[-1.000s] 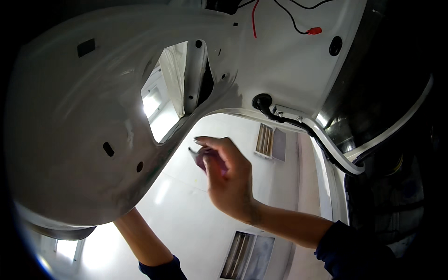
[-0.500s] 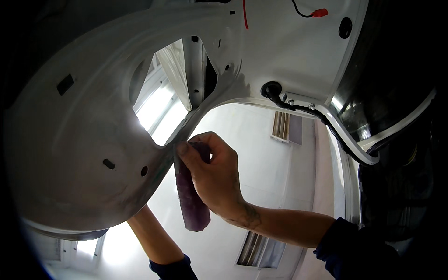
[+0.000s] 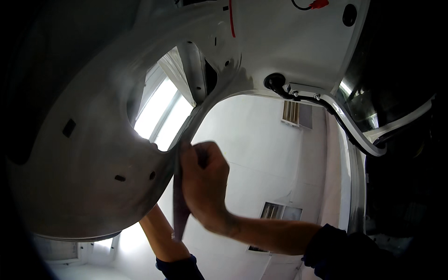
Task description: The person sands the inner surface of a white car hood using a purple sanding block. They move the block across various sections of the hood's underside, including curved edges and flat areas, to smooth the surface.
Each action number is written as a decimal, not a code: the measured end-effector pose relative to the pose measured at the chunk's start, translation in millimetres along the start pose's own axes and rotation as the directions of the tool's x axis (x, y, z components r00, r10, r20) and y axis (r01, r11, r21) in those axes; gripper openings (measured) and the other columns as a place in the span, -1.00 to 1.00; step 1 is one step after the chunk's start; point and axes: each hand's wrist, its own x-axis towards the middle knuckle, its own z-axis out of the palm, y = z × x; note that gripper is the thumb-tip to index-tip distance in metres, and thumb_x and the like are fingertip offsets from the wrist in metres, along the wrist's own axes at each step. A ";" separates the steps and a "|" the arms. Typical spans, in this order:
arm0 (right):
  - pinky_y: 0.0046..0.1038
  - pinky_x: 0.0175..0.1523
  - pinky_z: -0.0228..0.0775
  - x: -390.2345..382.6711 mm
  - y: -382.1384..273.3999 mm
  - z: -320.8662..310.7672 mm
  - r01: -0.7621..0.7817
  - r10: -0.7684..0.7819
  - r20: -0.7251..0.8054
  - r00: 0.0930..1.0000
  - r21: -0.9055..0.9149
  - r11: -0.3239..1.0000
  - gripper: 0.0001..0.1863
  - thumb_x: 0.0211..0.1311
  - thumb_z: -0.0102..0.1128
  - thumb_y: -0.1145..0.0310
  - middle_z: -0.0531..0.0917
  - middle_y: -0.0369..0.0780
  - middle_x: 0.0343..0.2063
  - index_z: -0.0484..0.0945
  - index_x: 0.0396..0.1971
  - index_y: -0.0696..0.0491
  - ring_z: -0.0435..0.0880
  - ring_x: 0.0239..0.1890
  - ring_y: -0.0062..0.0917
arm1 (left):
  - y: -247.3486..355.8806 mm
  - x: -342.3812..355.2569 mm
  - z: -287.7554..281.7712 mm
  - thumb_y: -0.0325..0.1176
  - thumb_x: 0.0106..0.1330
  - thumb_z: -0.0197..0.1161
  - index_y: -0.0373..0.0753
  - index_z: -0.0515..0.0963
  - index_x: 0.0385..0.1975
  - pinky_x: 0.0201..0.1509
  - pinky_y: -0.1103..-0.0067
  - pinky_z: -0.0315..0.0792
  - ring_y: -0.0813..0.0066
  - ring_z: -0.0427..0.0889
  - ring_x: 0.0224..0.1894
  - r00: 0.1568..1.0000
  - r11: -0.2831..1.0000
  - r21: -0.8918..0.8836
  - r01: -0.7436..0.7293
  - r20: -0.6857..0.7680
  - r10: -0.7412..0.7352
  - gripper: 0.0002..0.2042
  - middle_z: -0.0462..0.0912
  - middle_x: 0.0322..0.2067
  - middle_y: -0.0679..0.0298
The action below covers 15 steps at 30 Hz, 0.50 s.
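My right hand (image 3: 205, 179) is closed in a pinch on a purple strip of what looks like sandpaper (image 3: 179, 207). Its thumb and the strip's upper end press against the narrow edge of a grey-white car body panel (image 3: 93, 158), just below a many-sided opening. The strip's lower end hangs free, seen nearly edge-on. Behind the panel goes my left forearm (image 3: 161, 233). Most of the left hand is hidden there; what looks like a fingertip shows at the opening's lower rim, so its grip cannot be made out.
A black cable with a grommet (image 3: 275, 81) runs along the white bracket at right. A red-tipped wire (image 3: 318, 4) and a red strip (image 3: 232, 18) hang near the top. Dark glass borders the right side. Beyond stands a white wall with lamp panels (image 3: 290, 113).
My right hand has shifted slightly left and turned, so the purple strip now shows edge-on instead of flat. The whole view has shifted a little.
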 end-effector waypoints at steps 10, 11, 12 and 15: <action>-0.61 -0.55 0.21 10.6 -16.8 -0.4 0.318 -0.317 -0.036 0.948 0.059 0.946 -0.76 0.50 0.16 0.37 0.47 -0.37 -0.65 0.37 -0.38 0.11 0.39 -0.63 -0.80 | 5.0 27.5 48.2 -0.35 0.47 0.18 -0.15 0.33 -0.48 -0.24 0.58 0.23 0.55 0.19 -0.41 0.988 0.989 -0.096 0.109 -0.098 -0.119 -0.75 0.23 -0.50 0.37; -0.61 -0.55 0.22 1.0 0.4 1.3 0.293 -0.293 -0.022 0.956 -0.023 0.956 -0.76 0.50 0.16 0.36 0.47 -0.37 -0.64 0.37 -0.38 0.11 0.39 -0.63 -0.81 | 1.3 16.3 42.4 -0.35 0.47 0.18 -0.15 0.34 -0.48 -0.23 0.58 0.23 0.55 0.19 -0.41 0.984 0.992 -0.043 0.119 -0.129 -0.124 -0.75 0.24 -0.49 0.37; -0.61 -0.54 0.23 -15.8 17.2 1.8 0.272 -0.274 -0.007 0.962 -0.104 0.957 -0.76 0.50 0.17 0.36 0.48 -0.38 -0.64 0.37 -0.37 0.11 0.39 -0.62 -0.81 | 0.1 3.0 37.0 -0.34 0.46 0.20 -0.15 0.37 -0.47 -0.23 0.58 0.23 0.54 0.19 -0.40 0.968 0.986 0.021 0.166 -0.192 -0.159 -0.77 0.25 -0.47 0.37; -0.50 -0.45 0.28 -17.2 23.6 -4.4 0.319 -0.315 0.077 0.946 -0.043 0.947 -0.78 0.46 0.21 0.39 0.48 -0.29 -0.58 0.36 -0.34 0.12 0.43 -0.57 -0.68 | -2.6 3.0 25.0 -0.28 0.45 0.25 -0.17 0.45 -0.42 -0.21 0.58 0.24 0.53 0.22 -0.38 0.985 0.989 0.034 0.147 -0.095 -0.143 -0.80 0.30 -0.41 0.34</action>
